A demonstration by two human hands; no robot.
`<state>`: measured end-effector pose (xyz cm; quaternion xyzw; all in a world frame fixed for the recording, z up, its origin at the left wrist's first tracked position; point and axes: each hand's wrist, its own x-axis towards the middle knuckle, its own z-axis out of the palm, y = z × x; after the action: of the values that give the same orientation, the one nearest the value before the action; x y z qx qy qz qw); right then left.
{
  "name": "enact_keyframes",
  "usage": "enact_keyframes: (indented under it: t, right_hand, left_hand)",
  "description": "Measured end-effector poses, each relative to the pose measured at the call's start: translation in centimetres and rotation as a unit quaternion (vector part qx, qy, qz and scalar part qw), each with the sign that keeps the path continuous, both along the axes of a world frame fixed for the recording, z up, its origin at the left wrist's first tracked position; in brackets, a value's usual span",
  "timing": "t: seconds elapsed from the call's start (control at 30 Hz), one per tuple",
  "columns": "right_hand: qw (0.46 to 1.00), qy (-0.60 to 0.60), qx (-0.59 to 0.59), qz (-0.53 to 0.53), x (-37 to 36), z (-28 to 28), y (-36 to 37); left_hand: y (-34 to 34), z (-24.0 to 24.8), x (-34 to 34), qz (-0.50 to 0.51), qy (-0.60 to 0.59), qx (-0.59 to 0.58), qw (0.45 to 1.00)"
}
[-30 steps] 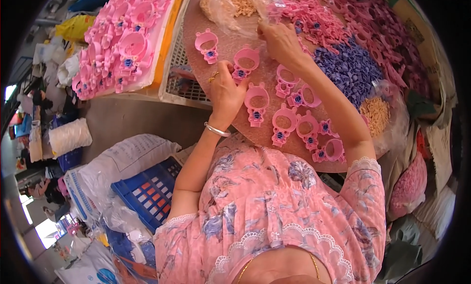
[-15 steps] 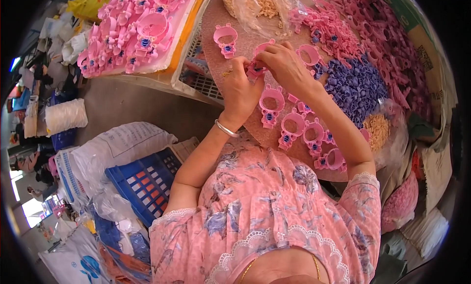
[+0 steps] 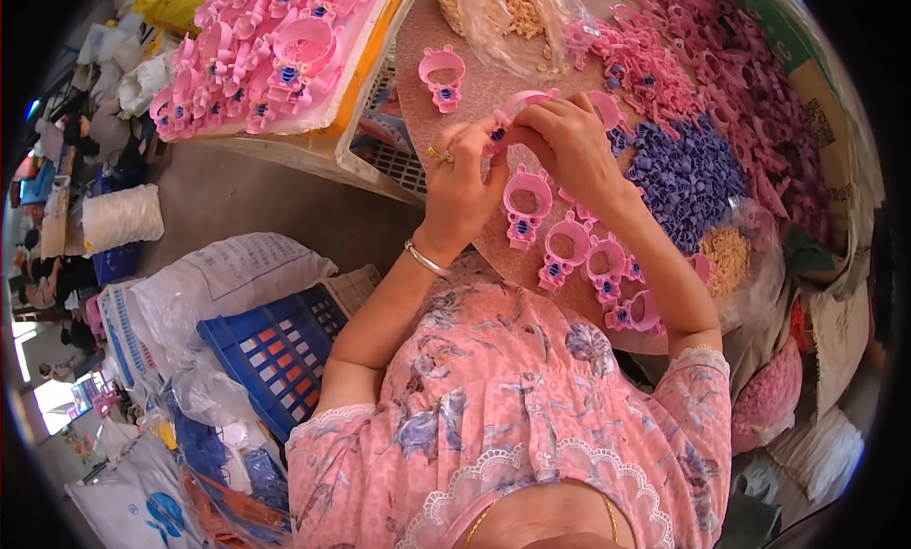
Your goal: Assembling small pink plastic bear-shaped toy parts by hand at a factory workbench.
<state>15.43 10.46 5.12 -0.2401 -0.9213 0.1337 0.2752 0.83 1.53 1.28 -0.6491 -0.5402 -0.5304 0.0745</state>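
My left hand (image 3: 460,184) and my right hand (image 3: 576,148) meet above the table, both with bent fingers closed on one pink plastic ring piece (image 3: 528,100) with a small blue part. Its ring shows above my fingertips; the rest is mostly hidden by them. Just below lie several similar ring pieces, such as one (image 3: 528,200) with small ears and a blue striped part, and another (image 3: 567,248). One more ring piece (image 3: 442,77) lies apart, up and to the left of my hands. A pile of small blue plastic parts (image 3: 683,165) is right of my right hand.
Pink small parts (image 3: 650,70) and darker pink rings (image 3: 750,112) are heaped far right, beside a cardboard wall (image 3: 816,103). Beige bits (image 3: 517,13) lie in clear plastic. A tray of ring pieces (image 3: 365,51) stands far left. A blue basket (image 3: 270,350) is at lower left.
The ring piece has tilted in my fingers. My left hand has shifted slightly left and turned, its fingers more raised; my right hand has moved slightly right and down.
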Motion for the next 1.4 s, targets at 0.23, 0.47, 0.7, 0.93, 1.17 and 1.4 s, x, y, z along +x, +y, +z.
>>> enact_keyframes:
  t: [0.23, 0.47, 0.7, 0.93, 1.17, 1.4]
  right_hand:
    - [0.987, 0.099, 0.124, 0.015, -0.1, 0.7, -0.6]
    - [0.986, 0.021, 0.159, 0.037, 0.4, 1.4, -0.3]
    - [0.994, 0.032, 0.109, 0.002, 0.5, 2.5, -0.8]
    - [0.98, 0.1, 0.156, -0.078, 2.8, 2.7, -0.2]
    - [0.973, -0.014, -0.026, -0.227, 13.4, 1.3, 1.2]
    - [0.878, -0.141, -0.127, -0.44, 20.2, 2.1, -4.8]
  left_hand:
    - [-0.9, 0.6, 0.9, -0.01, -0.074, -0.034, 0.997]
    - [-0.9, 1.0, 0.9, -0.017, -0.026, 0.005, 0.999]
    - [-1.3, 0.4, 0.9, -0.029, -0.045, 0.018, 0.998]
    - [-0.9, -0.2, 0.9, -0.047, -0.197, -0.089, 0.975]
    - [0.4, -3.3, -1.0, 0.048, -0.128, -0.186, 0.973]
    - [0.7, -4.5, 0.0, 0.058, -0.06, -0.182, 0.98]
